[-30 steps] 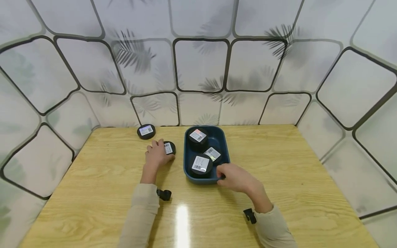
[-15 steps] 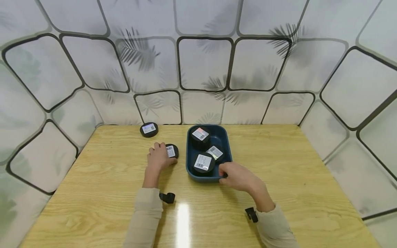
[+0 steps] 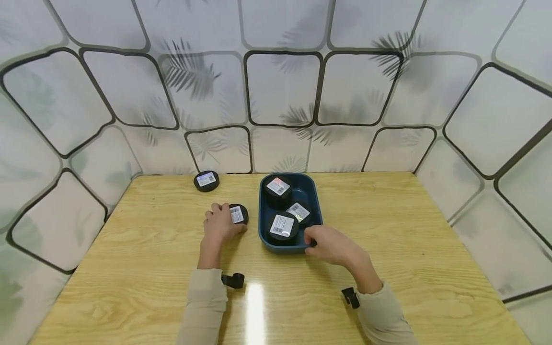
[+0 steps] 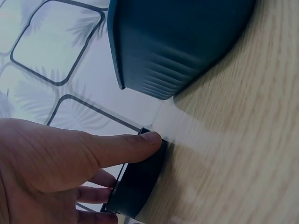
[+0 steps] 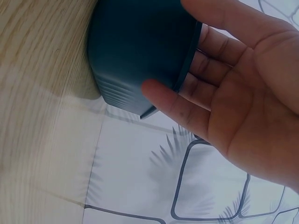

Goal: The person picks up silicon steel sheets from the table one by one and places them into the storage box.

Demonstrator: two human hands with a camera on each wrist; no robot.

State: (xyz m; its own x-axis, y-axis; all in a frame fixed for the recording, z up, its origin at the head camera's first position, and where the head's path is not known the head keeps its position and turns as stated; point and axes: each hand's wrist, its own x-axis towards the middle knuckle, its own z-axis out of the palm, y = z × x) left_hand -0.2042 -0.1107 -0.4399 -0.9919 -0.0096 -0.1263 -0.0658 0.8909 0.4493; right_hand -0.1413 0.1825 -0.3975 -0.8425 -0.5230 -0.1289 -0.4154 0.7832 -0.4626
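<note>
In the head view my left hand (image 3: 218,225) grips a flat round black container (image 3: 238,214) with a white barcode label, left of a blue plastic bin (image 3: 286,249). The left wrist view shows the thumb (image 4: 126,149) against the side of that black container (image 4: 140,182), its base at the tabletop. My right hand (image 3: 332,247) holds the bin's near right corner. Some of its fingers curl over the rim in the right wrist view, with the thumb and little finger (image 5: 173,105) on the outer wall. Inside the bin sit labelled black containers (image 3: 282,226), some perhaps stacked.
Another labelled black container (image 3: 206,181) lies near the table's back edge, at the left. A patterned wall covering (image 3: 280,91) rises behind the wooden table (image 3: 388,211) and on both sides. Each wrist wears a small black camera (image 3: 233,281).
My left hand has drawn the black container a little way towards me across the table. The right hand keeps its hold on the bin, which stays put.
</note>
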